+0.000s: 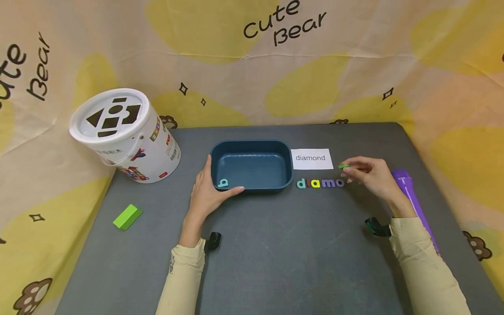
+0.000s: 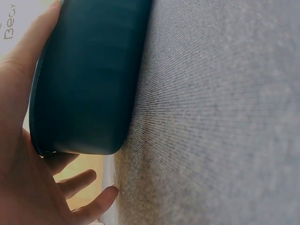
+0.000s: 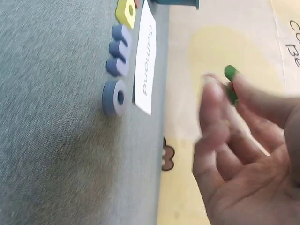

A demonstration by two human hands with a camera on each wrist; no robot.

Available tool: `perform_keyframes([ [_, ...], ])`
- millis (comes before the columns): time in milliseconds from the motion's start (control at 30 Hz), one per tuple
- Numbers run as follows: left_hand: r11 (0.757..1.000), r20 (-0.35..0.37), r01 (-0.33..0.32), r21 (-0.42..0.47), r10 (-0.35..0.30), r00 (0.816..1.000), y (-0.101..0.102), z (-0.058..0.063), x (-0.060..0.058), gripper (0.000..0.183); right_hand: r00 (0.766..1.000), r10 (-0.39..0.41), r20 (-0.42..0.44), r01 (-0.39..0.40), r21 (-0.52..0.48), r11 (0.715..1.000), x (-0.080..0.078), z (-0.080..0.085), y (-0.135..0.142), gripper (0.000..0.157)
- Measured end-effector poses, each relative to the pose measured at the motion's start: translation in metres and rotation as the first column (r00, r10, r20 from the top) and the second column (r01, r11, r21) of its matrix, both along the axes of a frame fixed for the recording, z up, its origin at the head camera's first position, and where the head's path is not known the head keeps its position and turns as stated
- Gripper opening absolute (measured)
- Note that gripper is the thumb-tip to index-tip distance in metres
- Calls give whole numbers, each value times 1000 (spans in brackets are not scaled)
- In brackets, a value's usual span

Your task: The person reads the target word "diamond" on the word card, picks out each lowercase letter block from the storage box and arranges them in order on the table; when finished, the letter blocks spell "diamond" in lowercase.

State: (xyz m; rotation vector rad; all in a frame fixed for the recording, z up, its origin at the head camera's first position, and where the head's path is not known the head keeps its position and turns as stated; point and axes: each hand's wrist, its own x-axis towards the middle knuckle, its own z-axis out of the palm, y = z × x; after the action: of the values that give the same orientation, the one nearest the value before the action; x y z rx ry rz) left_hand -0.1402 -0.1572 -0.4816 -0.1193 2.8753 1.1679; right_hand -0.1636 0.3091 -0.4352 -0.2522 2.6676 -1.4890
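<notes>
My left hand (image 1: 207,192) rests at the front left corner of a dark blue plastic box (image 1: 252,190), thumb along the front rim and fingers straight along the left side. In the left wrist view the lower fingers (image 2: 77,183) hang loose beside the box wall. One teal letter (image 1: 223,183) lies inside the box. My right hand (image 1: 368,174) pinches a small green piece (image 3: 230,72) between thumb and fingertips, raised above the table; its shape is mostly hidden. Just left of that hand, foam letters "diamo" (image 1: 315,183) lie in a row, ending in a purple o (image 3: 115,98).
A white card (image 1: 312,159) printed "diamond" lies behind the letters. At the back left stands a white bucket (image 1: 157,153) with shape cutouts in its lid. A green block (image 1: 127,217) lies at the left, and a long purple object (image 1: 409,192) lies beside the right arm.
</notes>
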Motion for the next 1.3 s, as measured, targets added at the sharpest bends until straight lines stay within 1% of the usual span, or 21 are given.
perform_keyframes([
  [100, 1000, 2, -1, -3, 1, 1000, -1, 0, 0, 142, 1000, -10, 27, 10, 11, 1000, 1, -4, 3, 24],
  [200, 1000, 2, 2, -3, -2, 1000, -1, 0, 0, 142, 999, -32, 17, 31, 25, 999, 1, -12, 6, 24],
  [367, 1000, 3, 4, -1, -4, 1000, -1, -1, 0, 142, 996, -87, -21, 89, 123, 988, 2, -21, 11, 26],
  [467, 1000, -2, 2, 2, -2, 1000, -1, 0, 0, 142, 992, -121, -41, 126, 187, 974, 4, -21, 12, 20],
  [567, 1000, -7, 2, 2, -2, 1000, -1, 0, 0, 142, 991, -122, -53, 131, 224, 966, 5, -21, 14, 19],
  [633, 1000, -7, 3, 1, -3, 1000, -1, 0, 0, 142, 991, -123, -46, 130, 242, 962, 4, -24, 14, 19],
  [767, 1000, -4, 6, -3, -6, 1000, -1, 0, 0, 142, 991, -136, 7, 129, 263, 956, 2, -33, 15, 18],
  [867, 1000, -1, 7, -5, -7, 1000, -1, 0, 0, 141, 989, -146, 28, 133, 271, 953, 1, -40, 15, 16],
  [1067, 1000, 13, 1, -4, -1, 1000, -1, 0, 0, 142, 989, -145, -6, 141, 271, 952, -1, -42, 13, 13],
  [1300, 1000, 20, 0, -6, 0, 1000, 0, 3, 0, 143, 987, -158, -4, 153, 270, 951, -2, -43, 9, 12],
])
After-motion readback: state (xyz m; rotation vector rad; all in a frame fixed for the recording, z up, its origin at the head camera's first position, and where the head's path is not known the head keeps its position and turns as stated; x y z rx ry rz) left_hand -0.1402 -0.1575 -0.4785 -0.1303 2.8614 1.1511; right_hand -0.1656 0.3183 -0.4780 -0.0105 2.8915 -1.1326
